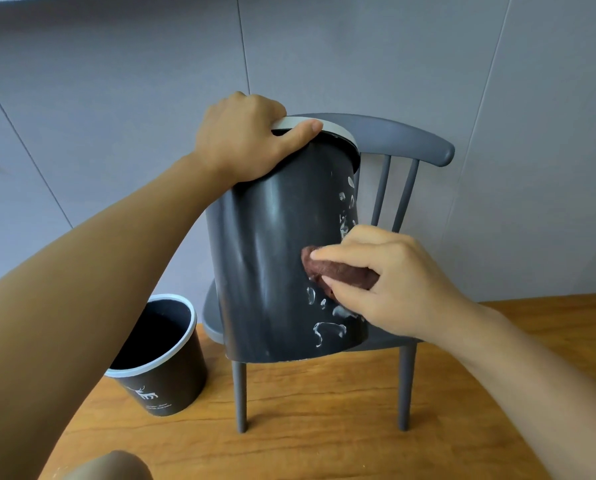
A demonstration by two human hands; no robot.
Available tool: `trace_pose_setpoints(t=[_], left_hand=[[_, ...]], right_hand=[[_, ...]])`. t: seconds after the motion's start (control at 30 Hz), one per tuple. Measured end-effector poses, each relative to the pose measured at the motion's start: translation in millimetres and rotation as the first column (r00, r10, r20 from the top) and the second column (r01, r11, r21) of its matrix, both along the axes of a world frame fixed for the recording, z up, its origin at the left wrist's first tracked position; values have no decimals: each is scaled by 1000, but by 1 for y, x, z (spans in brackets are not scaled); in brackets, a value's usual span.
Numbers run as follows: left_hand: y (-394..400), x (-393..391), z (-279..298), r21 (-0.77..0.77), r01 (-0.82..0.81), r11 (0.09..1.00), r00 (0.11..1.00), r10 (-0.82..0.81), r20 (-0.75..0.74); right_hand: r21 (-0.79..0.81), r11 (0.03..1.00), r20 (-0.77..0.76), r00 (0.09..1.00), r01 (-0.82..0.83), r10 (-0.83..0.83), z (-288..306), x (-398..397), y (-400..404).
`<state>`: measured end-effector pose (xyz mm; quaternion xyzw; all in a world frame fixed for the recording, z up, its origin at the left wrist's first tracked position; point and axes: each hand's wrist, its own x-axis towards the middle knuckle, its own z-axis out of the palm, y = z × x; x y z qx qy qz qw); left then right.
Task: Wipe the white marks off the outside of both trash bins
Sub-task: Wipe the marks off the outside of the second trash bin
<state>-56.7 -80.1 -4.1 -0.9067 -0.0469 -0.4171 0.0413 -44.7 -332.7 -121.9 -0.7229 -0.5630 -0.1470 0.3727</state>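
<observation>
Where cloth presses, bin marks hidden.

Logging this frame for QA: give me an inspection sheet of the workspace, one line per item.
Surface: wooden floor, bare around the chair legs.
Job's things: dark bin tilted on the grey chair, white marks left along its right side; brown cloth pressed on its wall; second bin upright on the floor, deer print facing out, no marks visible on the side shown.
Clutter: nothing seen.
Grippers: left hand grips the tilted bin's white rim; right hand pinches the cloth.
Cables: nothing seen.
Surroundings: grey panelled wall behind the chair.
</observation>
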Motion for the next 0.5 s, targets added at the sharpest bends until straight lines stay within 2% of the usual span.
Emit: trace_pose_setpoints(t=[0.1,0.13,0.2,0.3,0.37,0.43,0.5], left_hand=[[0,0,0,11,-10,1000,1000,11,-10],[0,0,0,15,-5,1000,1000,5,-13],[-1,1,1,23,9,1000,1000,-8,-16],[-2,2,2,32,6,999,1000,-6,-17],[-2,3,1,35,8,999,1000,-8,-14],[-3,4,1,32,10,999,1000,-10,-17],[-2,4,1,26,8,1000,1000,-8,-22]], right_hand=[[-291,951,15,994,-102,111,0,-8,-10],[-339,935,43,991,-105,127,0,-10,-11],[-289,953,49,992,-96,115,0,-10,-11],[-23,999,-24,999,-43,42,2,-6,-8],[41,999,2,1000,22,-22,2,-4,-5],[-13,1000,6,1000,3,-3,-1,-4,-6],[-202,977,3,998,-64,66,-4,-7,-12]])
